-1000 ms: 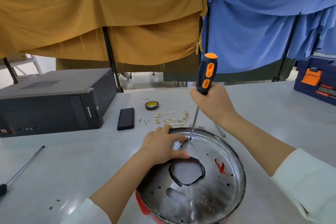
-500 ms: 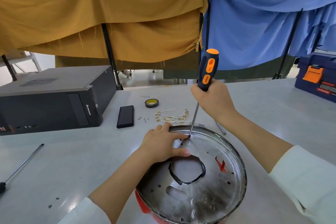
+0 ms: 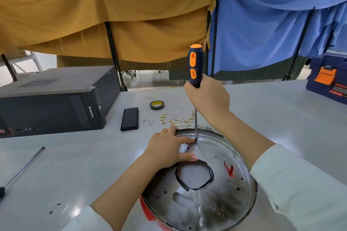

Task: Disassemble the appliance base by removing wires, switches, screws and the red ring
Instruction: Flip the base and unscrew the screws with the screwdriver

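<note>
The right hand [image 3: 207, 97] grips the screwdriver [image 3: 195, 65] by the lower part of its black-and-orange handle. The shaft now stands almost upright, where half a second ago it leaned with the handle tipped to the right. Its tip still sits on a screw [image 3: 195, 141] near the far rim of the base [image 3: 216, 202], the same spot as before.

The left hand [image 3: 165, 151] has not moved: it lies flat on the metal plate, fingers straight and spread, holding nothing, forefinger reaching to the tip and thumb at the edge of the black-rimmed centre hole [image 3: 194, 176].

The base lies on the bench [image 3: 84, 165] right in front of the person. The red ring [image 3: 147, 210] shows under its near left edge.

Beyond the base lie loose wires [image 3: 177, 119] with brass ends, a few small screws [image 3: 149, 122], a tape roll [image 3: 157, 105] and a black phone [image 3: 129, 118], all placed as before. A computer case [image 3: 50, 99] stands at the left.
</note>
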`<state>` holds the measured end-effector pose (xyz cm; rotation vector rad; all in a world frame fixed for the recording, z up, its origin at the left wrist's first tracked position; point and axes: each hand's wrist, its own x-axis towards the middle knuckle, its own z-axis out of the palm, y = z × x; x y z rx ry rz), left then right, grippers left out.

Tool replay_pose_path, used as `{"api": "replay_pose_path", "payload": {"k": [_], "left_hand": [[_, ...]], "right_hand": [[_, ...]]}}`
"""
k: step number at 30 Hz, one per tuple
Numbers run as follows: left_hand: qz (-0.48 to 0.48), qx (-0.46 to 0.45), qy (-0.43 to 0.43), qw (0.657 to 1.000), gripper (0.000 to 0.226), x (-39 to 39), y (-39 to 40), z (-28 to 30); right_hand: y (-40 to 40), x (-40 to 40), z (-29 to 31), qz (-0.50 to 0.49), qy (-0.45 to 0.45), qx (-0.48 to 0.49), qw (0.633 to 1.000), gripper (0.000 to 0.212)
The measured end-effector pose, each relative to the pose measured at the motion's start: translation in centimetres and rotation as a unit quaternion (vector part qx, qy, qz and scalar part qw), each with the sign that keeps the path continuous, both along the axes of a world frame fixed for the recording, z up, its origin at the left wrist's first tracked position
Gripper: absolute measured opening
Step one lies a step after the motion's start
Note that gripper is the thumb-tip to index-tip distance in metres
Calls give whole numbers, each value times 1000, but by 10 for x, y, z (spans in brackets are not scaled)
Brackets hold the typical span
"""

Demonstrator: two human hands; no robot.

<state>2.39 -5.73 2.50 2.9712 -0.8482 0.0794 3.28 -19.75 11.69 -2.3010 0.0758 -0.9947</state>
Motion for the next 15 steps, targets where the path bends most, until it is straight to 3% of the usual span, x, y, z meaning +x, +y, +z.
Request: {"api": "replay_pose_path", "payload": {"k": [15], "left_hand": [[-4,5,7,1000,66,0,0,0]], "right_hand": [[-5,23,-5,-75,-16,1,997,31]]}}
